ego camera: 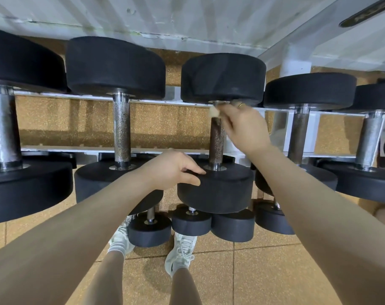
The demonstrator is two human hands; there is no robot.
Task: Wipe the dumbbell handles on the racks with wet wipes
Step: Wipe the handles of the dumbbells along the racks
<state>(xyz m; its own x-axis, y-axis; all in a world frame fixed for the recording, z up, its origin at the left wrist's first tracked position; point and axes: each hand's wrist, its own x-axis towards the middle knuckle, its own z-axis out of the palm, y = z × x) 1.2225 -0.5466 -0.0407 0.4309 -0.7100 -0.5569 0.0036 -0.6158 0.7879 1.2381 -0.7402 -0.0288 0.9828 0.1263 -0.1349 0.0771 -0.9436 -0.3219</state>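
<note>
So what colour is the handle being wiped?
Dark rusty brown, with a knurled texture, on the handle; the head view shows it.

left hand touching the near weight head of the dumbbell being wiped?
Touching. The head view shows the left hand with thumb and fingers resting on the near weight head, no gap visible.

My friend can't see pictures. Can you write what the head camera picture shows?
A person's right hand rubs a small wipe on the top of a dumbbell handle on a rack, while the left hand steadies its near black weight. More dumbbells sit alongside.
</note>
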